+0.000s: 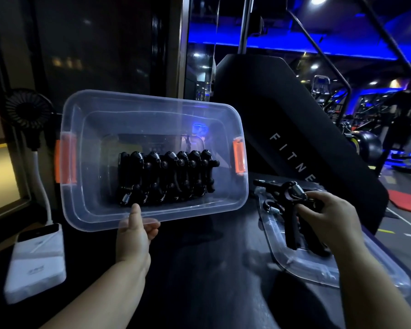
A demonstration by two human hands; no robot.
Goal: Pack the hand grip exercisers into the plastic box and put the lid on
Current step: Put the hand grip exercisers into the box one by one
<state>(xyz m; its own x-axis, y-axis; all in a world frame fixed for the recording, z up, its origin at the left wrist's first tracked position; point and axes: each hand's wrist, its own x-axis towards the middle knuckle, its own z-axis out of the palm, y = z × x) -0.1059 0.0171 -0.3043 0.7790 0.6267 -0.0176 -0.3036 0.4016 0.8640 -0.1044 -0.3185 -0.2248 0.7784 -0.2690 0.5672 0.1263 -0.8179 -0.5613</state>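
Note:
My left hand [137,230] grips the near rim of a clear plastic box [81,210] with orange latches, tilting its open top toward me. Several black hand grip exercisers [166,178] with metal springs stand in a row inside it. To the right of the box, my right hand [328,218] holds one black exerciser [292,210] by its spring end, handles hanging down. Beneath it the clear lid [301,260] lies flat on the dark surface, with another exerciser [268,185] at its far end.
A white power bank [37,260] lies at the left, with a small black fan [27,112] on a white stalk behind it. A black fitness machine panel [294,138] rises behind the lid. Gym equipment fills the blue-lit background.

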